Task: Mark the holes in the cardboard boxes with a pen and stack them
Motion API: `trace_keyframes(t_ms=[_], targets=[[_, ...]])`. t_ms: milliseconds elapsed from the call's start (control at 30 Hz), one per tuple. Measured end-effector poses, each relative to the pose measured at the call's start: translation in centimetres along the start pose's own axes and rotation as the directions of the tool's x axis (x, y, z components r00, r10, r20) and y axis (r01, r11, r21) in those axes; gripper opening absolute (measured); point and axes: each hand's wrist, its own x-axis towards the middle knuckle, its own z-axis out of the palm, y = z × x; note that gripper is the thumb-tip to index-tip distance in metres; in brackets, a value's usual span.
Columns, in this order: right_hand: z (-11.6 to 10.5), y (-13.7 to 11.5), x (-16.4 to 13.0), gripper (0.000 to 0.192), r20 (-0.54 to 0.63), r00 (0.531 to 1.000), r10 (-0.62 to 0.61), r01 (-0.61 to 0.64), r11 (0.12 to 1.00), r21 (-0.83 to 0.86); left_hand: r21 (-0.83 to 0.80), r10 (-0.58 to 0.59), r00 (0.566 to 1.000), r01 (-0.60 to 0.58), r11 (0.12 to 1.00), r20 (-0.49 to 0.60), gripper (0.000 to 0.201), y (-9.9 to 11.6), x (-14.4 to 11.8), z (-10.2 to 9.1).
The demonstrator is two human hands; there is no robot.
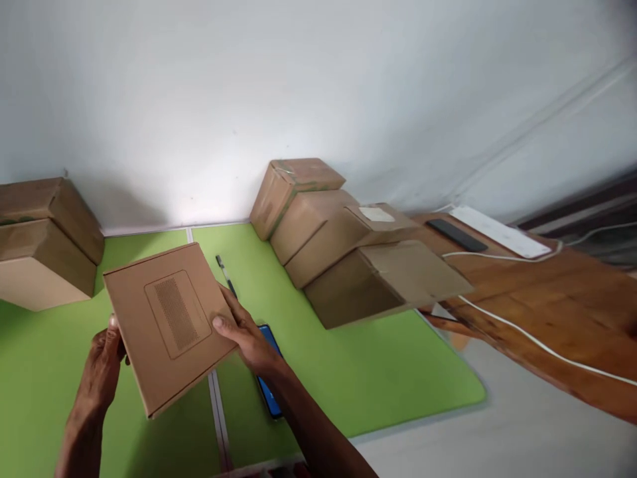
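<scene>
Flat box: a flat cardboard box with a printed rectangle on its top face was held tilted above the green mat, between both hands.
Left hand: the left hand was placed at the box's lower left edge; its fingers were closed on that edge, the thumb showing at the rim.
Right hand: the right hand was laid on the box's right side, the thumb pressed on the top face and the other fingers wrapped around the edge, grasping the box.
Phone: a phone with a lit blue screen was seen lying on the mat, just under the right wrist and partly hidden by it.
Pen: a dark pen was seen on the mat, just beyond the box's right corner.
Box row: four closed cardboard boxes were lined up diagonally from the wall towards the wooden tabletop.
Left stack: two more boxes were stacked at the left edge.
Tabletop items: a white power strip, a dark flat device and a white cable were seen on the wood.
</scene>
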Motion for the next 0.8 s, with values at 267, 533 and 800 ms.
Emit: trace_keyframes(t_ms=[267, 533, 800], targets=[[-2.8, 1.2, -1.2, 0.107, 0.160, 0.934, 0.320, -0.352, 0.902, 0.252, 0.338, 0.494, 0.867, -0.483, 0.808, 0.057, 0.087, 2.1, 1.5, -1.9], [-2.1, -0.7, -2.2, 0.088, 0.332, 0.930, 0.158, -0.159, 0.987, -0.024, 0.160, 0.167, 0.977, -0.144, 0.977, -0.136, 0.090, 1.8, 0.2, 1.3], [-0.4, -1.0, -1.5, 0.063, -0.045, 0.996, -0.079, 0.056, 0.922, -0.384, 0.184, -0.027, 0.973, 0.071, 0.980, -0.230, 0.068, -0.4, 0.2, 1.2]])
